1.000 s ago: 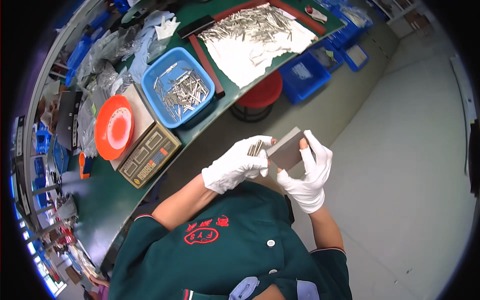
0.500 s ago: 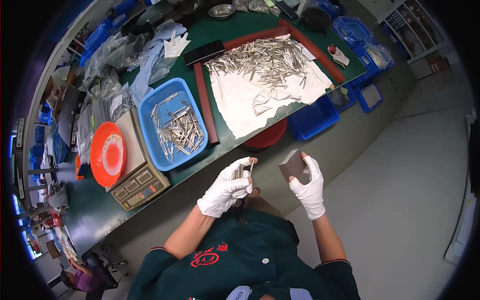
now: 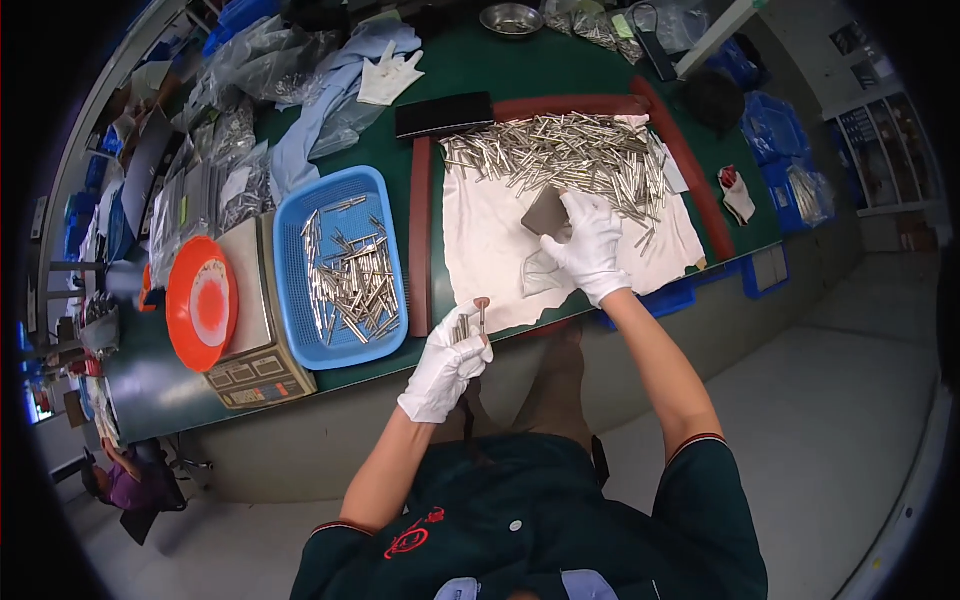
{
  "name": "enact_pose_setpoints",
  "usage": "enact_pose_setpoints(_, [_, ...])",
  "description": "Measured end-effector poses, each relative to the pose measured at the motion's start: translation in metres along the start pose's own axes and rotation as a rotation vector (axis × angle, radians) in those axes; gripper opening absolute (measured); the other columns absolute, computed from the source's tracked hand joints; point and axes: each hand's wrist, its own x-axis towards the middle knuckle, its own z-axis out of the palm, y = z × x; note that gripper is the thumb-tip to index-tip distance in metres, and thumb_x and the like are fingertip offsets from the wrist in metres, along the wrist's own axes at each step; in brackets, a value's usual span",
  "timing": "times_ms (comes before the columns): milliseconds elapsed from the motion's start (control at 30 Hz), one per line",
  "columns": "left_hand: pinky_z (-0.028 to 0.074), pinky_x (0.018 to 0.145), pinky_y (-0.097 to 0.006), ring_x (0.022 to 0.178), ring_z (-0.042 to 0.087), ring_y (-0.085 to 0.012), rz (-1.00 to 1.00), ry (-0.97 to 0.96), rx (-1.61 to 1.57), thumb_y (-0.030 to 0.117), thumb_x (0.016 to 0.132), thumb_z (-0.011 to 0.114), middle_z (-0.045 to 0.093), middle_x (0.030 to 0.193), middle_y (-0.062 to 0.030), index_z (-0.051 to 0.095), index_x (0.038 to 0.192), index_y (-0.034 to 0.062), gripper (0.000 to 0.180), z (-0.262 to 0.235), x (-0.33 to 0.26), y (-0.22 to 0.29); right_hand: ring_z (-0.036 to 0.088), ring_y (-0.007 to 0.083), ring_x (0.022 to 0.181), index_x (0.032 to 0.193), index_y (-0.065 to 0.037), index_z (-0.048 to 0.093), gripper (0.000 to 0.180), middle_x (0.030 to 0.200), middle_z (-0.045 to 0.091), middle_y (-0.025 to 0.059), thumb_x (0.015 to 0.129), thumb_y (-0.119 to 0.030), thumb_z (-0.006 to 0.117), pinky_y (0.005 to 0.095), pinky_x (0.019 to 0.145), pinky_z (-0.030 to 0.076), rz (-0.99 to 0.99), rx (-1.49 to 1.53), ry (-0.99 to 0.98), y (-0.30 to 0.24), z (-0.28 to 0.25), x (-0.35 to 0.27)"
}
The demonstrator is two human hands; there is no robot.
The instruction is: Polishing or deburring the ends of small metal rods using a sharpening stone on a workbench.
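My left hand point(image 3: 440, 372), in a white glove with bare fingertips, is closed around several slim metal pins point(image 3: 463, 328) just off the table's front edge. One pin stands upright by the thumb tip. My right hand point(image 3: 592, 248), gloved the same way, grips a grey-brown rectangular block point(image 3: 543, 213) above the white cloth point(image 3: 475, 235). Beyond the block, a loose heap of metal pins point(image 3: 560, 150) covers the far part of the cloth. Left of my left hand, more pins point(image 3: 355, 285) lie in a blue plastic basket point(image 3: 289, 245).
Dark red strips point(image 3: 421, 240) border the cloth on several sides. A black case point(image 3: 444, 115) lies at its far left corner. An orange-red dish point(image 3: 202, 305) rests on a weighing scale point(image 3: 262, 375). Plastic bags point(image 3: 190, 215) crowd the left. Another person point(image 3: 135, 485) sits at lower left.
My right hand has carried the block from beside the table's edge forward and left, over the cloth. The left hand still holds its pins, slightly further left in view. The view has shifted.
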Motion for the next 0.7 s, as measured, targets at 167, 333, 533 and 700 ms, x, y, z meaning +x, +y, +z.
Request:
enact_pose_setpoints(167, [0.031,0.045,-0.019,0.053,0.045,-0.0061,0.149,0.137,-0.102,-0.002,0.090,0.061,0.054,0.079,-0.0013,0.046,0.142,0.0029,0.054,0.006,0.053,-0.018,0.046,0.0354,0.121,0.129,-0.006,0.057,0.075,0.138,0.051,0.0170,0.066,-0.040,0.080,0.0510,0.099,0.038,-0.164,0.060,-0.042,0.039,0.012,0.008])
enact_pose_setpoints(333, [0.028,0.047,-0.019,0.054,0.039,-0.0043,0.249,0.125,-0.151,0.002,0.090,0.065,0.049,0.076,0.0032,0.047,0.141,0.0030,0.054,-0.002,0.110,-0.028,0.059,0.0336,0.088,0.114,-0.003,0.060,0.049,0.106,0.064,0.0127,0.076,-0.030,0.074,0.0434,0.079,0.046,-0.277,0.588,-0.024,0.042,-0.058,-0.075])
enact_pose_setpoints(533, [0.026,0.049,-0.022,0.054,0.035,-0.0050,0.285,0.117,-0.202,0.009,0.086,0.074,0.044,0.070,0.0050,0.042,0.142,0.0008,0.065,-0.012,0.139,-0.026,0.065,0.0321,0.080,0.097,-0.005,0.068,0.029,0.080,0.067,0.0123,0.089,-0.033,0.062,0.0440,0.076,0.049,0.031,0.407,-1.065,0.057,0.073,-0.152])
enact_pose_setpoints(700, [0.026,0.049,-0.023,0.052,0.035,-0.0069,0.337,0.098,-0.139,0.015,0.084,0.077,0.044,0.063,0.0028,0.043,0.140,0.0021,0.067,-0.018,0.137,-0.031,0.067,0.0334,0.082,0.103,-0.004,0.067,0.031,0.087,0.069,0.0140,0.095,-0.033,0.058,0.0439,0.081,0.050,-0.038,0.169,-1.454,0.146,0.164,-0.170])
